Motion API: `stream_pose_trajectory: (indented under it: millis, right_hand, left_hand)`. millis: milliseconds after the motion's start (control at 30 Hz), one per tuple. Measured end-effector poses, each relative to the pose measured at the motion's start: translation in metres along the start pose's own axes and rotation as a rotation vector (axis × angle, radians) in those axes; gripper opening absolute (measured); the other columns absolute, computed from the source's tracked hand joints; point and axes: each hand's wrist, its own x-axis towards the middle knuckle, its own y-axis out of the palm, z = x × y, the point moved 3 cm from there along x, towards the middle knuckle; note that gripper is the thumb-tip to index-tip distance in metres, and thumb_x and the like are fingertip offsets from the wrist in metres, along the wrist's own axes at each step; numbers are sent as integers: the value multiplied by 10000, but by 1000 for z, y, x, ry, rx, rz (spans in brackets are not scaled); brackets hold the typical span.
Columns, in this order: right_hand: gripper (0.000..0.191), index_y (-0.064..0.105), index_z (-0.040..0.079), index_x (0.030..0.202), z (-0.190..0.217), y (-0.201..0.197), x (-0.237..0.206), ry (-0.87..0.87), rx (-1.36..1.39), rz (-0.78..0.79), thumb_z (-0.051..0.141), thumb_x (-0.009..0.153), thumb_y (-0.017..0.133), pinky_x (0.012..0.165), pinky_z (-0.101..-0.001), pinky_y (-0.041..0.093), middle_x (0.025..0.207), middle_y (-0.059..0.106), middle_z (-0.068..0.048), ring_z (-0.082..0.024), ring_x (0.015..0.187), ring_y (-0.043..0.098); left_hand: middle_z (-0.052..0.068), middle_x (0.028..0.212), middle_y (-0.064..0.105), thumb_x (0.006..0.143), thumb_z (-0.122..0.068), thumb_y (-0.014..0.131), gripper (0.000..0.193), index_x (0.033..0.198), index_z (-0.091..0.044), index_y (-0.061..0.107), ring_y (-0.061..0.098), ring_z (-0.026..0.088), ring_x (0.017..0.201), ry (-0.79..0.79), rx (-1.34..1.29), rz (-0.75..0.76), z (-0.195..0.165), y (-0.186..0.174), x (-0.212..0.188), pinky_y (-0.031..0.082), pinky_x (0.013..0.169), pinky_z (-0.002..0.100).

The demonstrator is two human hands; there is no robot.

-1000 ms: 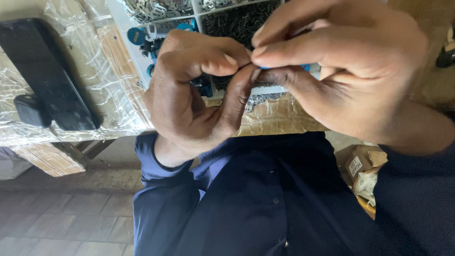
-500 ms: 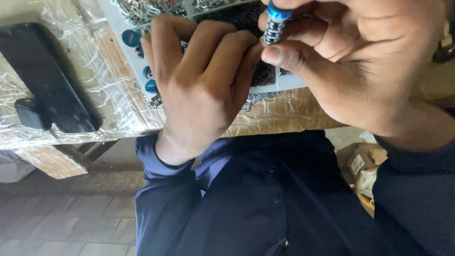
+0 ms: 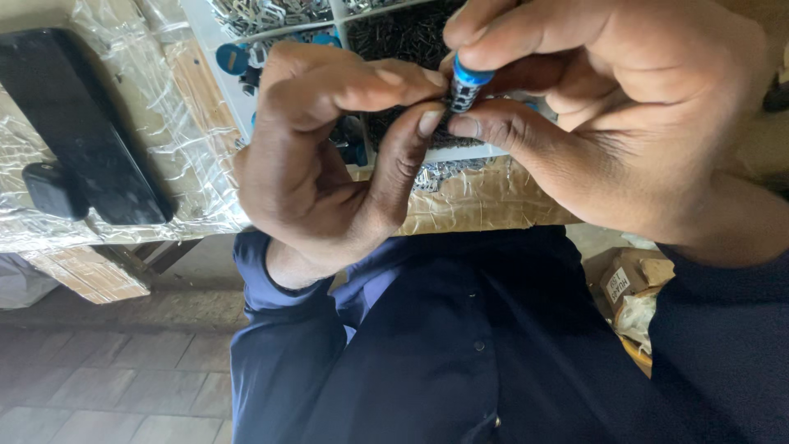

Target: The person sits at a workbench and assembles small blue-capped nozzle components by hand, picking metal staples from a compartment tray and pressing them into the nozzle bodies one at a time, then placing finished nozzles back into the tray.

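The small blue-capped cylinder (image 3: 466, 85) sits between my two hands, held up over the white parts tray (image 3: 230, 90). I see a blue top and a dark, ribbed or threaded body below it; what it is exactly I cannot tell. My right hand (image 3: 625, 131) pinches it near the cap between thumb and forefinger, and my left hand (image 3: 329, 164) closes thumb and forefinger on its lower end, the other fingers curled in. I judge it light and stiff, a piece that will not give under pressure, but small enough to slip away if the grip loosens; the ribbed body looks like the better place to hold, the smooth cap the worse. Below the hands the tray compartments hold heaps of small metal parts (image 3: 255, 12). The tray rests on a plastic-wrapped table (image 3: 485, 201), and well to the left lies a black phone (image 3: 82, 123).
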Motion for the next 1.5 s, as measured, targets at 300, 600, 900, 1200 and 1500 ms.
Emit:
stream_pose_trajectory:
  millis: [300,600,900,1200,1500]
  right_hand:
    - [231,603,-150,1089,2,0,4,-30,-41,15,-166,907,744,684,-228,582,1151,664,-290,-219,891,731]
    - [208,659,-108,1098,3,-1,7,-155,-161,24,-166,914,734,684,-272,547,1126,682,-256,-220,872,717]
    - [243,570,-165,1210,0,1,1,-33,-12,23,-183,1000,690,834,-258,661,1228,642,-295,-267,1015,753]
    - [193,656,-145,1084,0,-1,4,-67,-116,15,-162,910,738,600,-214,519,1127,697,-277,-163,772,711]
    - [167,735,-69,1033,7,-2,11,-109,-114,93,-106,878,786,610,-260,511,1070,714,-222,-161,749,686]
  left_hand:
    - [164,1098,660,990,90,797,294,1152,40,557,751,178,956,-47,-25,-44,2,0,-10,610,782,223]
    - [124,990,714,936,76,849,275,1065,19,613,695,153,855,-9,54,-48,1,0,-6,541,716,244]
    - [196,976,719,979,102,805,255,1062,24,576,752,170,933,-124,-77,-54,1,2,-11,602,764,224]
    - [185,1003,729,956,124,815,283,1040,22,566,732,146,869,-110,-36,-48,-2,2,-8,553,721,214]
    - [91,944,707,898,116,875,283,992,-5,637,651,131,794,-46,-45,66,-3,-8,0,488,698,239]
